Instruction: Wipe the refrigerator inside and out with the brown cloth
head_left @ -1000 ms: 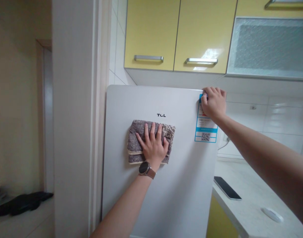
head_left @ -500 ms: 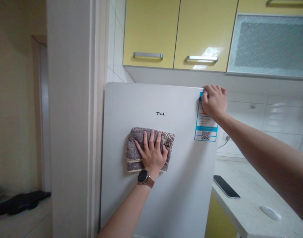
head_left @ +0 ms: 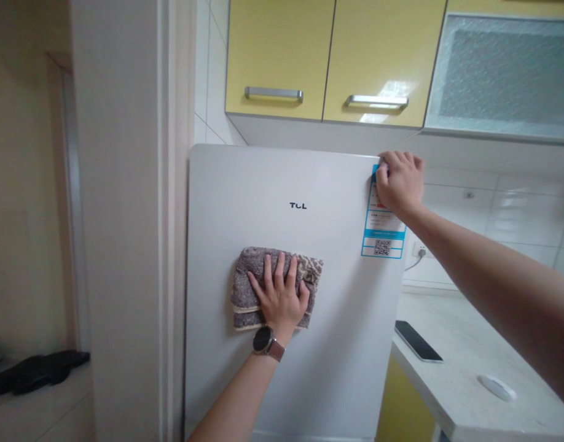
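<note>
The cloth (head_left: 244,291) and left hand (head_left: 282,301) on the front of the fridge (head_left: 341,227). Over the last second the two have slid downward together: the gap between the upper edge of the cloth and the logo (head_left: 298,206), narrow at first, has widened, and a broader bare strip now shows below the lettering. For the work in hand I read this as a downward stroke, with a lower patch of the front now covered. The right hand (head_left: 402,181) has kept its place at the upper right corner, partly over the label (head_left: 382,233).

Pose: my left arm reaches up from the bottom of the view, watch (head_left: 262,339) at the wrist; the hand lies flat, fingers spread and pointing upward, thumb out to the right, holding the folded cloth against the fridge without pinching it. My right arm enters from the right, its fingers bent over the corner and its thumb in front. The fingertips are hidden from me, so I cannot tell whether this hand grips the edge or merely rests there. Beyond, the desk (head_left: 457,334) carries a phone (head_left: 419,341) and a white oval object (head_left: 496,388).
</note>
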The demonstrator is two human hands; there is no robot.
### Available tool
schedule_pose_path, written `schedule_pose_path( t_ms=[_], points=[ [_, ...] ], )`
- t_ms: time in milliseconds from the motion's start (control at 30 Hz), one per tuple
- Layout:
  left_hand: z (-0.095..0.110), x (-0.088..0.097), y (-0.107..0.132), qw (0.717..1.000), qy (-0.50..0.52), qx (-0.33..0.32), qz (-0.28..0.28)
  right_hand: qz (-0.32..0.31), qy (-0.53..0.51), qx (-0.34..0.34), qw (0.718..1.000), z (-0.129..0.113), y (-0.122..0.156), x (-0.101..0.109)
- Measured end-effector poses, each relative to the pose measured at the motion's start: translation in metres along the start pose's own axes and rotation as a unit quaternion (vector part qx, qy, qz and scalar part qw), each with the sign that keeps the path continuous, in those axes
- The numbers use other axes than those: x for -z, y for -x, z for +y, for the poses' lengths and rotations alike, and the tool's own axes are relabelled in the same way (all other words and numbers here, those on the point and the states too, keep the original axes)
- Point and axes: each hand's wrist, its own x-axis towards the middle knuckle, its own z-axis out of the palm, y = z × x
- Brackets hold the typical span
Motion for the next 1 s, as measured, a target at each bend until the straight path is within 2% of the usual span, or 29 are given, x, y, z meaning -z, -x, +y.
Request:
schedule_pose_path(
  t_ms=[333, 667, 867, 1000],
  points=[
    [-0.003, -0.001, 0.017, 1.0, 0.001, -0.008, 0.003, 0.005, 0.02, -0.001, 1.0, -0.003, 0.001, 0.002],
    [-0.004, -0.001, 0.034, 1.0, 0.013, -0.006, 0.001, -0.01, -0.011, 0.002, 1.0, -0.002, 0.0, 0.004],
    [-0.006, 0.0, 0.046, 1.0, 0.008, -0.013, 0.005, 0.005, 0.007, 0.002, 1.0, -0.002, 0.001, 0.002],
    [-0.008, 0.0, 0.059, 1.0, 0.006, -0.014, 0.001, -0.009, 0.027, -0.014, 1.0, -0.007, 0.0, 0.004]
  ],
)
